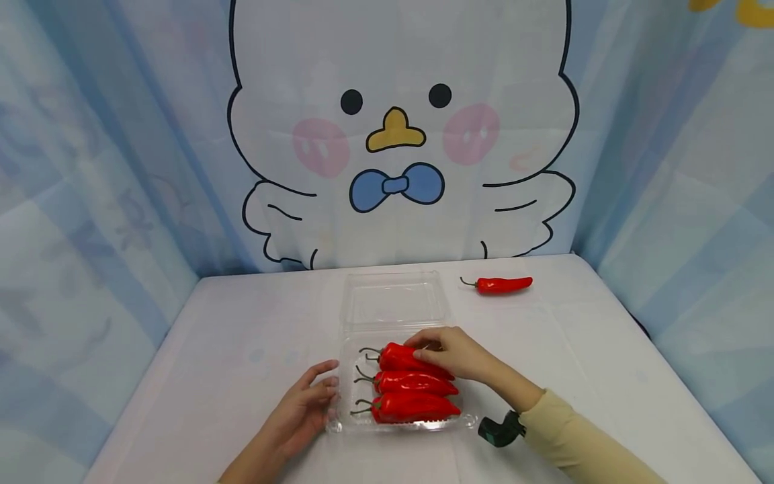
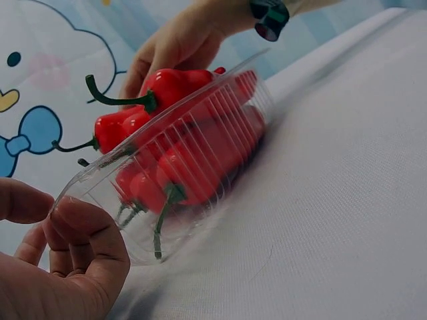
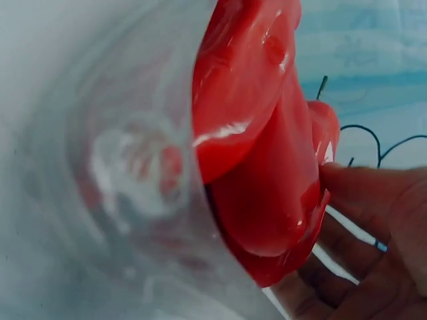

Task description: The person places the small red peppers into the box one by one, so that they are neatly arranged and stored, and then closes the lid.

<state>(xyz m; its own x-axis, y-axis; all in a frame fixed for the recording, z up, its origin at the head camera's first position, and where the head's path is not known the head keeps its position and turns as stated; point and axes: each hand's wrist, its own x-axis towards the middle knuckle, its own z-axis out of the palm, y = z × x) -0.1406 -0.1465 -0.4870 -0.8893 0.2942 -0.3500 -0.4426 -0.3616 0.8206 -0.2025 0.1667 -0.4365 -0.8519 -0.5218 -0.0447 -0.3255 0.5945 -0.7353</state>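
Note:
A clear plastic clamshell box (image 1: 346, 423) lies with its lid (image 1: 393, 299) folded back. Glossy red chili peppers (image 1: 417, 407) with green stems fill its tray in rows, more showing underneath through the wall in the left wrist view. My left hand (image 1: 305, 407) is at the tray's left side; in the left wrist view its thumb and finger (image 2: 90, 233) pinch the rim. At the far row, my right hand (image 1: 453, 351) holds a red chili pepper (image 1: 394, 356) between thumb and fingers. The right wrist view shows the thumb (image 3: 360, 190) against a pepper, the other fingers partly hidden.
Another red chili pepper (image 1: 503, 286) lies alone at the back right of the white-covered table (image 1: 254, 329). A curtain with a cartoon bird (image 1: 396, 134) hangs behind. A dark wrist device (image 1: 502, 429) sits by the right sleeve.

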